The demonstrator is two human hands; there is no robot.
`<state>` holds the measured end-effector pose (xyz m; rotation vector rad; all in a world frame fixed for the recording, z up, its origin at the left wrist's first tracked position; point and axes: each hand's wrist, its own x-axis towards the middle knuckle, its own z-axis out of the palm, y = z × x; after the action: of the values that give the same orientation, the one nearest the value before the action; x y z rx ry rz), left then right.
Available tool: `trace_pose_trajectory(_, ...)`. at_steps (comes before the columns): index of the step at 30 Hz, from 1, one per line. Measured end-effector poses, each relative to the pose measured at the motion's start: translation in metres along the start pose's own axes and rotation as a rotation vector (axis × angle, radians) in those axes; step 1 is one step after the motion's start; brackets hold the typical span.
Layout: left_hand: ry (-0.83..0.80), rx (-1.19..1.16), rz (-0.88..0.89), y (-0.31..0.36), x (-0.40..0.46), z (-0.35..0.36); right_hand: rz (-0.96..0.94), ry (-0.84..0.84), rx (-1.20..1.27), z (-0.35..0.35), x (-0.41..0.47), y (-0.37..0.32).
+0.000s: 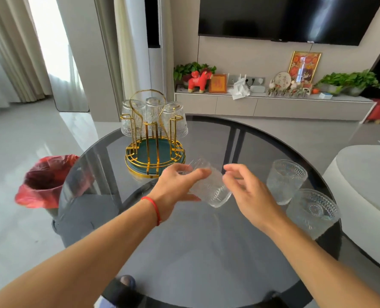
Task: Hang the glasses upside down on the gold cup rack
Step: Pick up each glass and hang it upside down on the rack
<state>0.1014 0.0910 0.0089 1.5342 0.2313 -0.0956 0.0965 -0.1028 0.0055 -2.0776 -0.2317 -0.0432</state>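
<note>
a person's two bare hands meet over a round dark glass desk (184, 252) in a living room. the left hand (175, 187), a red string at its wrist, is closed around a clear patterned glass (211, 187) that lies tilted on its side in the air above the desk, its thick base toward the person and its mouth angled up and away toward the rack. the right hand (249, 192) is open just beside that glass, fingers loosely spread and curled; whether its fingertips touch the glass cannot be told.

the gold cup rack (153, 141) stands at the far left part of the desk on a round green tray with a gold wire rim. three glasses hang upside down on it: one at the left (132, 117), one at the back centre (153, 112) and one at the right (175, 121). the front pegs of the rack are bare.

two more glasses stand upright on the right side of the desk, well apart from the rack: a farther one (284, 180) and, just beside it at the desk's edge, a nearer one (311, 213).

a bin with a red bag (47, 181) sits on the floor to the left of the desk. a wall-mounted television (284, 16) hangs over a low cabinet (273, 105) crowded with plants, frames and a red toy horse.
</note>
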Motion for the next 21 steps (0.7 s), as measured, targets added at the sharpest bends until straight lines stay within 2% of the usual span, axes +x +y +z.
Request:
trace_pose_trajectory(2, -0.016, -0.141, -0.012, 0.001, 0.001, -0.007, 0.116, -0.108, 0.202, 0.017, 0.003, -0.003)
trace_pose_trajectory(4, -0.052, -0.196, -0.001, 0.001, 0.003, -0.012, 0.162, -0.137, 0.409, 0.028, 0.007, -0.004)
trace_pose_trajectory(6, -0.048, -0.169, 0.020, 0.001, 0.009, -0.025, 0.144, -0.125, 0.539, 0.035, 0.014, -0.006)
trace_pose_trajectory(8, 0.056, -0.075, 0.055, 0.002, 0.017, -0.039, 0.119, -0.082, 0.584, 0.039, 0.020, -0.010)
trace_pose_trajectory(10, 0.242, 0.211, 0.203, -0.004, 0.024, -0.060, 0.073, -0.038, 0.564, 0.043, 0.028, -0.020)
trace_pose_trajectory(12, 0.347, 0.685, 0.344, -0.016, 0.030, -0.074, 0.011, -0.024, 0.526, 0.044, 0.036, -0.033)
trace_pose_trajectory(14, 0.259, 0.962, 0.377, -0.028, 0.033, -0.077, -0.053, -0.023, 0.507, 0.045, 0.046, -0.051)
trace_pose_trajectory(18, 0.094, 1.159, 0.358, -0.036, 0.037, -0.074, -0.204, 0.035, 0.426, 0.059, 0.080, -0.103)
trace_pose_trajectory(21, 0.038, 1.303, 0.300, -0.036, 0.035, -0.070, -0.278, 0.108, 0.285, 0.072, 0.113, -0.142)
